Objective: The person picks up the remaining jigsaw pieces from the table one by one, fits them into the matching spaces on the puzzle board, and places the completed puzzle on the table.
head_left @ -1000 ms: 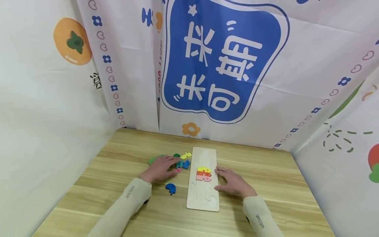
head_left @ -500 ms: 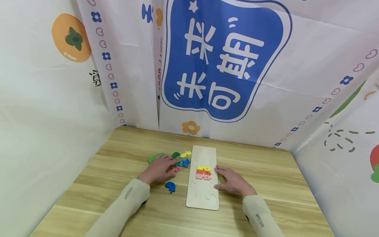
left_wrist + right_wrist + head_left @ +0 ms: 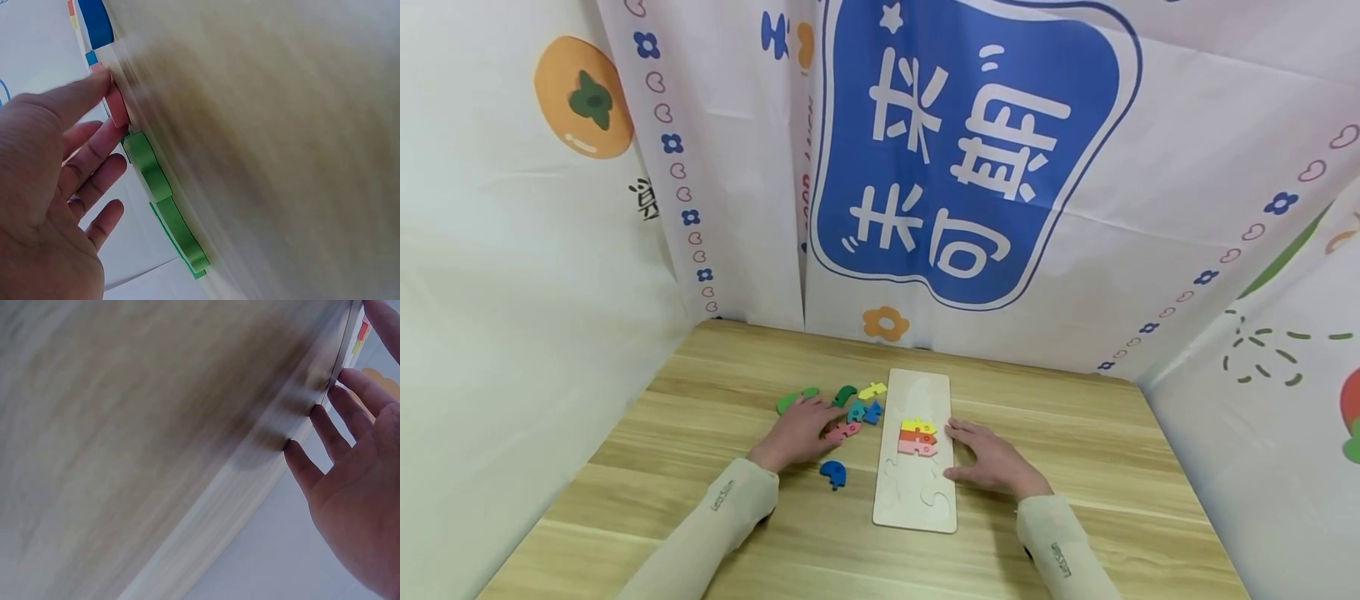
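My left hand (image 3: 797,431) pinches a pink puzzle piece (image 3: 844,431) on the table. In the left wrist view the thumb is at one end of this pink piece (image 3: 117,105) and a fingertip at the other. Light green pieces (image 3: 149,169) lie just beyond the fingers. My right hand (image 3: 990,461), fingers spread, touches the right edge of a pale wooden puzzle board (image 3: 917,504). Near the board's middle, yellow (image 3: 917,427), orange-red (image 3: 917,437) and pink pieces (image 3: 917,449) sit side by side.
Between left hand and board lie a teal piece (image 3: 856,411) and a blue piece (image 3: 873,413). Farther back are a dark green piece (image 3: 846,394) and a yellow piece (image 3: 873,390). A rounded blue piece (image 3: 832,473) lies nearer me. Printed cloth (image 3: 737,208) surrounds the wooden table (image 3: 1037,400).
The left hand has drawn slightly back to the left, uncovering more of the pink, teal and dark green pieces. The right hand stays at the board's edge.
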A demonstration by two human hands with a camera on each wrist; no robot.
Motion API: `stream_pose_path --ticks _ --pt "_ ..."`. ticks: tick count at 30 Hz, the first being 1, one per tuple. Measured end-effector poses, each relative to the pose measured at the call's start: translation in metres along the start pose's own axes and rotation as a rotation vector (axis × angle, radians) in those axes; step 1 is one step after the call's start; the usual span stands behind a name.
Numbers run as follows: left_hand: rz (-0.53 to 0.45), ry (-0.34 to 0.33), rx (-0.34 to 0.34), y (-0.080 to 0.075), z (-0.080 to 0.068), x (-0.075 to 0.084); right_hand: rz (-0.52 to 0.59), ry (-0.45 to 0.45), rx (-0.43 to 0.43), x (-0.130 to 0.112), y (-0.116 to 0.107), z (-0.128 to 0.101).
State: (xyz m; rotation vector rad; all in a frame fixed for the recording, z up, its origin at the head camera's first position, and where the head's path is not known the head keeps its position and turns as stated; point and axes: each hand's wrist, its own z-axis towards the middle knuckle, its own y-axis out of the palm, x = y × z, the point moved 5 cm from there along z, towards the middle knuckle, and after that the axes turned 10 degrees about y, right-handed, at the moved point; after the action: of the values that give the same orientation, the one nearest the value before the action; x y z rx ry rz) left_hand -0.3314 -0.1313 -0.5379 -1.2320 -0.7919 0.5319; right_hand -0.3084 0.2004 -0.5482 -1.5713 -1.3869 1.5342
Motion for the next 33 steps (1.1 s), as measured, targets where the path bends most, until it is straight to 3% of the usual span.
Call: stream_pose_path --ticks 7,17,26,33 --pt "-0.006 0.014 0.053 -0.001 -0.002 0.002 0.003 -0.008 0.006 -0.002 -0.001 -0.002" --pt "-0.087 -0.001 0.124 -0.011 -0.003 0.014 0.012 -0.008 0.011 -0.002 0.000 -0.002" --pt "0.013 0.126 0.210 -0.024 -0.006 0.031 0.016 -0.005 0.007 -0.002 0.001 -0.002" --pt "0.049 0.182 0.203 -0.022 -0.002 0.037 0.011 -0.004 0.008 -0.002 0.001 -0.002"
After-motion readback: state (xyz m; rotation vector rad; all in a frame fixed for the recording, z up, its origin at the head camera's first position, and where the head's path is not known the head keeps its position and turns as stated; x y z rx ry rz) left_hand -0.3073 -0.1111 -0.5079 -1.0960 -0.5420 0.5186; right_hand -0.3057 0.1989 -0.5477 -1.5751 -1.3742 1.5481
